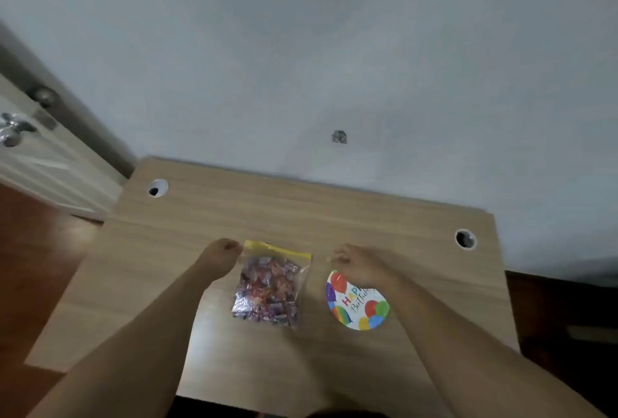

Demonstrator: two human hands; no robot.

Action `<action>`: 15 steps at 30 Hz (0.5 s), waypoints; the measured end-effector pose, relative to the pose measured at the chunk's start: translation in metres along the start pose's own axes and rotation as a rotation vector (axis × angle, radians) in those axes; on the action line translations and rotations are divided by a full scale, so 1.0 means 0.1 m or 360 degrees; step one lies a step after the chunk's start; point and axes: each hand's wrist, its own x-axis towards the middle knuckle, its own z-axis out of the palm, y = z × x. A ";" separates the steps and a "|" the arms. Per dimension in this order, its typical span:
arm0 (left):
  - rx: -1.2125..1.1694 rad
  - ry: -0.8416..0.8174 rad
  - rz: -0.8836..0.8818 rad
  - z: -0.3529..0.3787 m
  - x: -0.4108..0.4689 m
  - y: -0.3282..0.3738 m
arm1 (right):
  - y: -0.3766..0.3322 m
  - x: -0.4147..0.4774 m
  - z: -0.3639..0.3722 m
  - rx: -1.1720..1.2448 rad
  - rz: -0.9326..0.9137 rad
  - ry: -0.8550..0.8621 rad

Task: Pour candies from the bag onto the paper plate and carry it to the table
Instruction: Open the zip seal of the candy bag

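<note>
A clear zip bag [269, 287] with a yellow top strip, full of colourful wrapped candies, lies flat on the wooden desk [187, 227]. To its right lies a round paper plate [363, 309] printed with balloons and "Happy Birthday". My left hand [219, 258] is at the bag's top left corner, its curled fingertips pinching the yellow strip. My right hand [359, 265] hovers over the plate's far edge and hides part of it. Its fingers are curled together, holding nothing, a short gap from the bag's top right corner.
The desk stands against a pale wall and has two round cable holes, one at the back left [157, 188] and one at the back right [465, 239]. A white door with metal knobs [11, 136] is at the far left. Dark red-brown floor lies on both sides.
</note>
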 end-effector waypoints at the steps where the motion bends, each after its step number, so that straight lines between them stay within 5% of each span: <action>1: -0.0036 -0.0075 -0.0110 0.05 0.00 -0.03 | -0.01 0.02 0.09 0.0028 0.0021 -0.0058; 8: -0.0038 -0.0112 -0.0366 0.45 -0.11 -0.28 | 0.03 0.13 0.59 0.0054 0.0098 -0.0222; 15: -0.0547 -0.0057 -0.0406 0.70 -0.20 -0.36 | 0.04 0.13 0.53 0.0101 -0.0037 -0.0124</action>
